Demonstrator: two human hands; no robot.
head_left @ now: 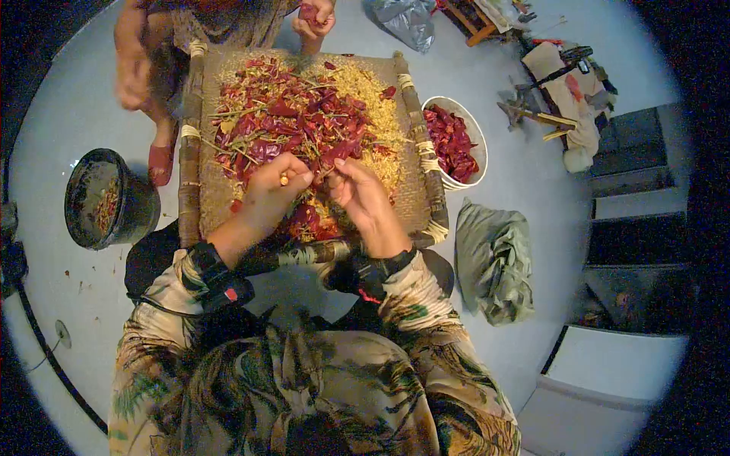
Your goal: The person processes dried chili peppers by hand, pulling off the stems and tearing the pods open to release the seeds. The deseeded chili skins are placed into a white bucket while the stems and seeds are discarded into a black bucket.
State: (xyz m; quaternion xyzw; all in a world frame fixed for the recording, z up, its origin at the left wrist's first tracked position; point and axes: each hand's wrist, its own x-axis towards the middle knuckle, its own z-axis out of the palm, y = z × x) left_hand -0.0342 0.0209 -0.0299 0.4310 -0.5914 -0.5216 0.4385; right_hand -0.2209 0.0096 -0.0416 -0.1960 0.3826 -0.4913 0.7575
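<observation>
A pile of dried red chillies [304, 114] with stems and yellow seeds [369, 95] lies on a woven mat [414, 197] in a wooden frame. Over the near part of the pile, my left hand [272, 186] is closed, with a small orange-tipped thing between its fingers. Close beside it, my right hand [363, 194] pinches a red chilli [338, 158] with thumb and fingers. The fingertips of both hands almost meet at the chilli. Whether my left fingers also hold part of it cannot be made out.
A white bucket of red chilli pieces [475, 140] stands right of the frame, above a green-grey sack [494, 262]. A black bucket [141, 194] stands left. Across the frame, another person's hand [313, 21] holds something red. Tools and cloth [566, 95] lie upper right.
</observation>
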